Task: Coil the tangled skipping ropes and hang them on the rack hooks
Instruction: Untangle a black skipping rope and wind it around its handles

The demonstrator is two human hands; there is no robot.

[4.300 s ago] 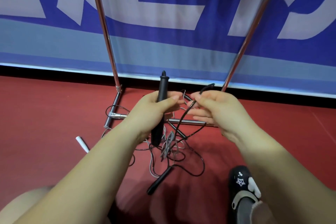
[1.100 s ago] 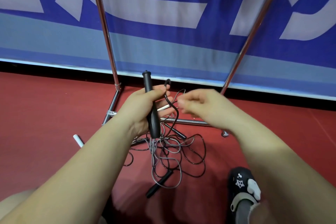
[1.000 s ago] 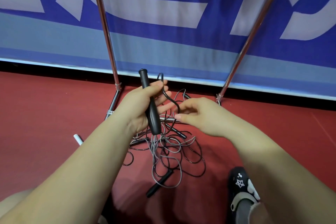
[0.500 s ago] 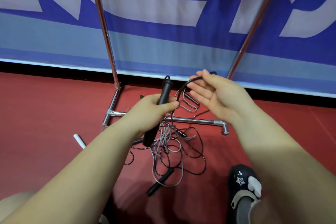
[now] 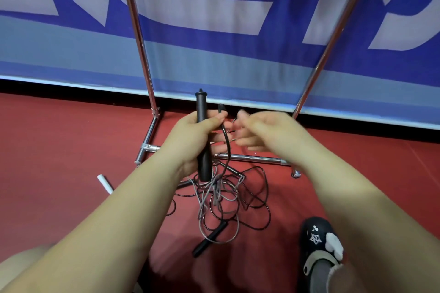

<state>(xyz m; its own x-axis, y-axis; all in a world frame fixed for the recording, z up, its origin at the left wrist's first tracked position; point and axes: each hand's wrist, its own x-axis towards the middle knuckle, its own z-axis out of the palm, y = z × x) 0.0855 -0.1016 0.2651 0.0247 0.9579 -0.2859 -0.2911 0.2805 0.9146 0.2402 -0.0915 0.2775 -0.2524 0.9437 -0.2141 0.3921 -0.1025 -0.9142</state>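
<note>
Nearest you, at about 5 o'clock, your dark shoe (image 5: 320, 242) sits on the red floor (image 5: 59, 150), so you look crouched right over the work. Just beyond it, around 6 o'clock, the tangled skipping ropes (image 5: 228, 200) lie in a loose heap of black and grey cord, with a spare black handle (image 5: 209, 238) at the near edge and a white handle (image 5: 104, 183) off at 9 o'clock.

Your left hand (image 5: 190, 143) has its grip clamped round an upright black handle (image 5: 203, 135), probably as the anchor to wind cord against, wrist bent back a bit. One black strand (image 5: 225, 140) runs down from beside your fingers into the pile.

Your right hand (image 5: 264, 133) is just beside the left with its fingers curled; it's blurred, so I can't tell if that grip is closed on a strand.

Behind both, the rack (image 5: 250, 157) base bar crosses the floor, poles rising at 11 and 1 o'clock in front of a blue banner (image 5: 226, 31). The hooks aren't in view, and nothing's coiled yet as far as I can tell.
</note>
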